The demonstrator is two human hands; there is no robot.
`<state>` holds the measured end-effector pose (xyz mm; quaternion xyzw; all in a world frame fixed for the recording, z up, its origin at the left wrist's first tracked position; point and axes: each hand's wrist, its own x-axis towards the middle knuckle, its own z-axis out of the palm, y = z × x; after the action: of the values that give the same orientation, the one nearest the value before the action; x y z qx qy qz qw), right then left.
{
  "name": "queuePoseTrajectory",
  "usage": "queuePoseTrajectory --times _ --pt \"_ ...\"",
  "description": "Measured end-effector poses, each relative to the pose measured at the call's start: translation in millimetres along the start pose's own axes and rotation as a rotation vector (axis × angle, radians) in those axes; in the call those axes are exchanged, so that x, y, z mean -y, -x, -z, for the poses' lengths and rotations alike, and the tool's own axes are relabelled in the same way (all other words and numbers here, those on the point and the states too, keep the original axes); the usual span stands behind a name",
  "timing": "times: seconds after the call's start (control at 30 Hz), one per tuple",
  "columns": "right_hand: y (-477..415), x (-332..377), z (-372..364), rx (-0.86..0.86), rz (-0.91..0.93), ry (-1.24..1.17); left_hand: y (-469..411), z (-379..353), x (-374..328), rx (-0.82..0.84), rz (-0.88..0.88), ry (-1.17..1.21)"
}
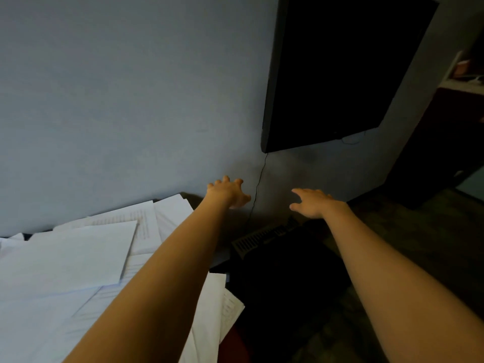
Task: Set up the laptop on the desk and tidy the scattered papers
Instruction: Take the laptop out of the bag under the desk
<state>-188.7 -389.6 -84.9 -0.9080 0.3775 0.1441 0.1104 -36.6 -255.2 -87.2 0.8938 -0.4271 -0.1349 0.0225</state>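
Observation:
White papers lie scattered in overlapping sheets over the desk at the lower left. Both my arms stretch forward toward the wall. My left hand hovers past the papers' far corner, fingers spread and slightly bent, holding nothing. To its right, my right hand is held out flat with relaxed fingers, also empty. Below and between the hands sits a dark object with a vented grille, partly lost in shadow; whether it is the laptop I cannot tell.
A black screen hangs on the grey-blue wall at the upper right, with a thin cable dropping from it between my hands. Dark furniture stands at the far right on a dim wood-pattern floor.

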Motion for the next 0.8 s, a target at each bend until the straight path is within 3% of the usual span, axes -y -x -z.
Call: queuePoseTrajectory --times 0.4,0.8 --pt "-92 -64 -38 0.201 0.037 0.028 -81 -55 -34 0.193 0.0 0.037" --pt "-225 -140 -81 0.459 0.184 0.096 -175 -128 -79 0.335 0.226 0.174"
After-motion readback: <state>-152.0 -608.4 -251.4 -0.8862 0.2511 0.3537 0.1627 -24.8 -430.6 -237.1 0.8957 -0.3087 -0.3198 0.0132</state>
